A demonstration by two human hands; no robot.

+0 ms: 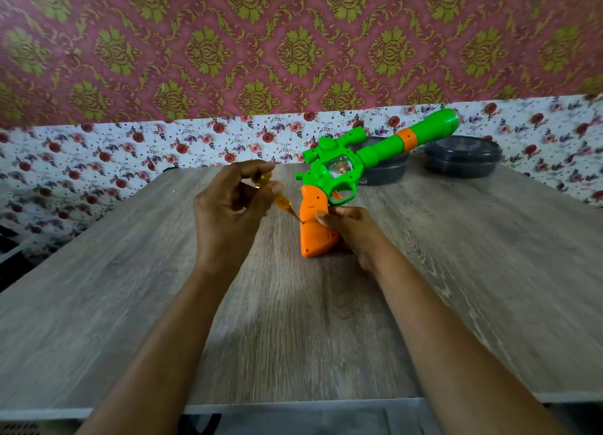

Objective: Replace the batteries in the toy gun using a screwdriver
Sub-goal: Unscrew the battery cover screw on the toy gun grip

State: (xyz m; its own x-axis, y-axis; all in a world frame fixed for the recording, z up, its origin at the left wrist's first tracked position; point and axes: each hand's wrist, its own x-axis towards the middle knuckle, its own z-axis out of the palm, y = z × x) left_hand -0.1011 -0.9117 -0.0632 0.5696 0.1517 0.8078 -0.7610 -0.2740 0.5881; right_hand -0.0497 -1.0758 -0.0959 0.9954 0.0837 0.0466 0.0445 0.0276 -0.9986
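Observation:
A green toy gun (346,163) with an orange grip (315,229) stands butt-down on the wooden table (130,304), its barrel pointing up and to the right. My right hand (350,230) holds the orange grip from its right side, thumb on its face. My left hand (233,206) pinches a yellow screwdriver (284,202) by its handle. The screwdriver's tip sits in a screw hole on the left edge of the grip.
Two dark round lidded containers (463,158) sit at the back right of the table, one partly behind the gun's barrel. A flowered cloth covers the surface behind the table, below a patterned wall. The table's near edge runs along the bottom.

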